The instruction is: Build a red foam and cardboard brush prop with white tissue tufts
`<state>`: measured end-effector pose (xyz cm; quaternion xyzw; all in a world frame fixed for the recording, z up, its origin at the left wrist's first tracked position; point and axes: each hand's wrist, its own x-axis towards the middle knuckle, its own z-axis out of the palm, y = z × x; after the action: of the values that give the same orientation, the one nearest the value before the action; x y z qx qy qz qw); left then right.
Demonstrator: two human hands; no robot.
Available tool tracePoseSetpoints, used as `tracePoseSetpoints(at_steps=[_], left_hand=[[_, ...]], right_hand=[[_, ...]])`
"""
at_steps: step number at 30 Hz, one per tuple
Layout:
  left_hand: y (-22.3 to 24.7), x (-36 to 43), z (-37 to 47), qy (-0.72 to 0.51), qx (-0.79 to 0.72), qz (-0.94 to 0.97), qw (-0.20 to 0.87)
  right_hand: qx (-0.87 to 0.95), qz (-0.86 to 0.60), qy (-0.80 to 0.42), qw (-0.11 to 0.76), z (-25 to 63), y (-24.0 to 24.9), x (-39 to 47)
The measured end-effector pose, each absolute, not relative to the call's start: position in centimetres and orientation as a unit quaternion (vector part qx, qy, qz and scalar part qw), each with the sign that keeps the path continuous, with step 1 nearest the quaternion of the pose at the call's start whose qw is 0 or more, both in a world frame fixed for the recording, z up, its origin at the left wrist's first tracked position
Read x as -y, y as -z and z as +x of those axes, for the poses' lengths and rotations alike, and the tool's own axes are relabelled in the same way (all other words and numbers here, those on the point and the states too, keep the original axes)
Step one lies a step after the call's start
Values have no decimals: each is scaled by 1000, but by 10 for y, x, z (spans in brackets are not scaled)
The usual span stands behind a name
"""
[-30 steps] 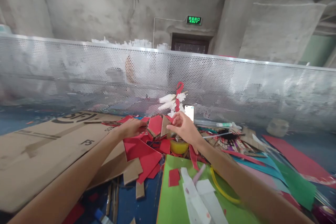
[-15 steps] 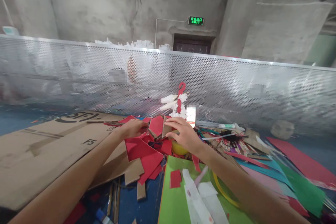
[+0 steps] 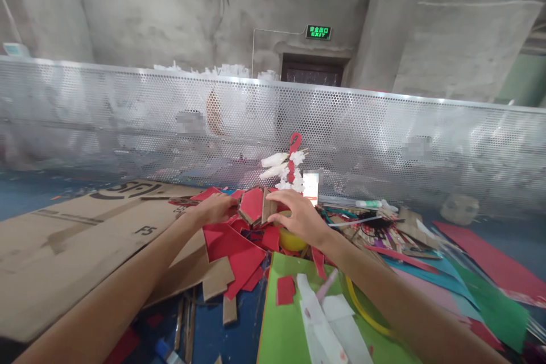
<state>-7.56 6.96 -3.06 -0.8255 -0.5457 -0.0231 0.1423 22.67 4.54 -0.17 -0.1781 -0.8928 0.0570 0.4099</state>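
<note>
Around the frame's centre, the red-faced cardboard piece (image 3: 251, 206) sits between both hands. The right hand's (image 3: 302, 215) grip spans its brown side, thumb below, fingers above; whether the left hand (image 3: 217, 207) grasps its edge, I cannot tell. Light, even pressure should spare the edges.

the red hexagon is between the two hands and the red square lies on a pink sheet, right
Not quite: the head view shows the red square on a green sheet, not pink. The red hexagon is between the left hand and the right hand.
</note>
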Motion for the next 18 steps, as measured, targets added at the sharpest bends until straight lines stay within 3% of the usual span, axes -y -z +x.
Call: tracePoseSetpoints(at_steps=[13, 18], left_hand=[[33, -70, -80, 50, 559, -818, 123], [32, -69, -81, 43, 551, -824, 126]], right_hand=[[900, -148, -20, 409, 220, 4, -44], [880, -155, -114, 435, 225, 7, -50]])
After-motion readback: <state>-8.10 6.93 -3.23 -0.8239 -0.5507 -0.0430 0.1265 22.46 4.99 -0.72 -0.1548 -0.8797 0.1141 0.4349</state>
